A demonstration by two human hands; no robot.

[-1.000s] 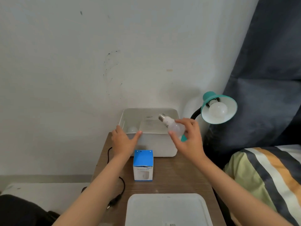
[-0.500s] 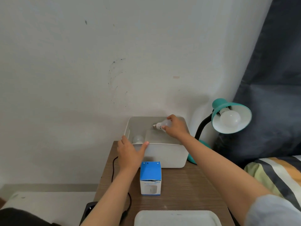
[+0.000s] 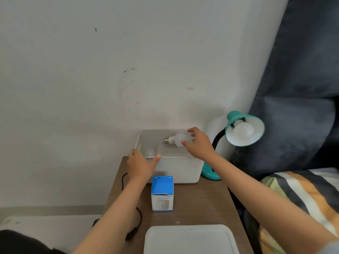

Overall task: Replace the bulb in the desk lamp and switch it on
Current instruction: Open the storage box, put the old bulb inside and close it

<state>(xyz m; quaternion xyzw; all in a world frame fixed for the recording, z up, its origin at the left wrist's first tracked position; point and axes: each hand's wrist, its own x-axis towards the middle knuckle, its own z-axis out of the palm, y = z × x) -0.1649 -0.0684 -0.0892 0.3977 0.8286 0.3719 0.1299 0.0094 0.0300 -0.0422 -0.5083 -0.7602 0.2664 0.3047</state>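
Your right hand (image 3: 199, 145) pinches the bulb (image 3: 178, 140) over the white bin (image 3: 180, 169); your left hand (image 3: 140, 165) rests on its rim, fingers straight.

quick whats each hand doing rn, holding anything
Left hand: open, thumb and fingers resting on the rim of the white bin, holding nothing.
Right hand: fingertips pinching a loose bulb over the bin.

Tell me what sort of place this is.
Probably a bedroom corner: a small wooden bedside table against a plain wall, a teal desk lamp on it, and striped bedding beside a dark curtain to the right.
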